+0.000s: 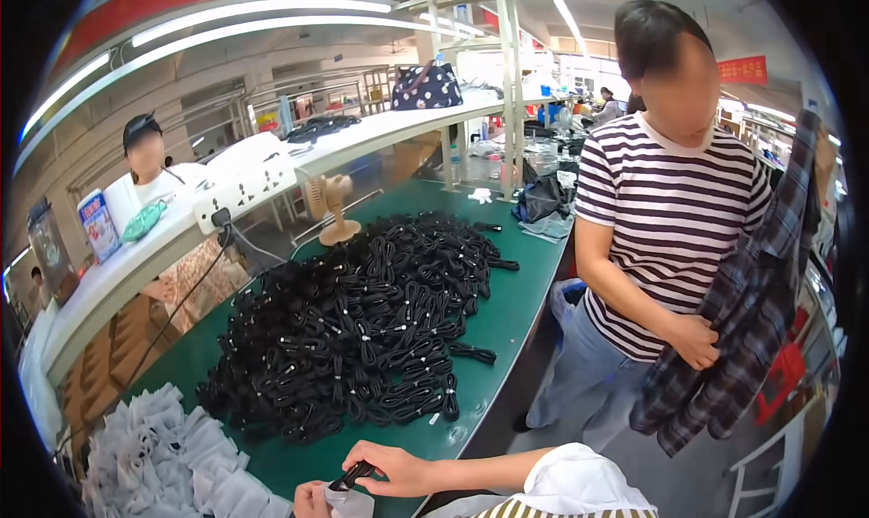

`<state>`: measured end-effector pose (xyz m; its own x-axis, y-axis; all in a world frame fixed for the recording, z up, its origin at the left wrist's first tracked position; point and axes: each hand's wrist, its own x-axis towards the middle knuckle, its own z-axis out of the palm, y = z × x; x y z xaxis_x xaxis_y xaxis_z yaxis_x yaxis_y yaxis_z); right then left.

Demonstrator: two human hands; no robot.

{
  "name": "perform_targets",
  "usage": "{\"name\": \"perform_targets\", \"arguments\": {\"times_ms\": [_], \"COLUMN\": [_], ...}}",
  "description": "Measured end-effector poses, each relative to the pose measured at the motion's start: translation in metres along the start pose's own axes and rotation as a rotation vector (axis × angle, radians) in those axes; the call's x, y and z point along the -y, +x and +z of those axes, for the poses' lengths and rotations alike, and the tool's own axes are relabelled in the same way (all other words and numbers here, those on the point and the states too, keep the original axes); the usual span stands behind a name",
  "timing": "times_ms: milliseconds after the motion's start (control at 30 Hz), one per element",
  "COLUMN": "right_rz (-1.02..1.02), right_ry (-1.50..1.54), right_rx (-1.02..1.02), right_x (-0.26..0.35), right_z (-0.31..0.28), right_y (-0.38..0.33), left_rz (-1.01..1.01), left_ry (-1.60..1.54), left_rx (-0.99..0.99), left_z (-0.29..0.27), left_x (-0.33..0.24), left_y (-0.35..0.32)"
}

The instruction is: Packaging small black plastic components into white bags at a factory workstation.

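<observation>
At the table's near edge, my right hand (396, 469) pinches a coiled black cable (354, 474), whose lower end is inside the mouth of a small whitish bag (353, 503). My left hand (312, 501) is closed on the bag's edge, partly cut off by the lower rim of the view. Just ahead lies a large heap of tied black cable bundles (362, 328). To the left is a pile of whitish, translucent bags (167, 455).
The heap lies on a green table (507, 337). A raised white shelf (362, 142) with a power strip (249, 192) runs behind it, near a small fan (338, 210). A person in a striped shirt (670, 228) stands at right holding a plaid garment (742, 310). Another person (149, 165) is beyond the shelf.
</observation>
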<state>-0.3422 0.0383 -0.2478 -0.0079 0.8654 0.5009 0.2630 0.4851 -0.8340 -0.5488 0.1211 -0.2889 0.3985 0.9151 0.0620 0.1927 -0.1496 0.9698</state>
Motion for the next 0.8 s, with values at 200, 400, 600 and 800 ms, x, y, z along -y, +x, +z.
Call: {"name": "perform_targets", "arguments": {"times_ms": [200, 400, 600, 800], "right_rz": [-0.118, -0.092, 0.032, -0.066], "right_ry": [-0.032, -0.102, -0.746, -0.935], "right_rx": [-0.094, -0.33, -0.067, 0.129], "right_x": [-0.006, 0.028, -0.033, -0.092], "right_z": [0.021, -0.011, -0.03, -0.001], "right_y": [-0.003, 0.02, 0.026, -0.017], "left_rz": [0.155, 0.605, 0.732, 0.512], "left_ry": [0.027, 0.386, 0.62, 0.436], "left_rx": [-0.207, -0.24, -0.185, -0.274], "left_z": [0.013, -0.006, -0.019, -0.019], "left_x": [0.021, -0.002, -0.033, 0.007], "left_y": [0.003, -0.012, -0.005, -0.016]}}
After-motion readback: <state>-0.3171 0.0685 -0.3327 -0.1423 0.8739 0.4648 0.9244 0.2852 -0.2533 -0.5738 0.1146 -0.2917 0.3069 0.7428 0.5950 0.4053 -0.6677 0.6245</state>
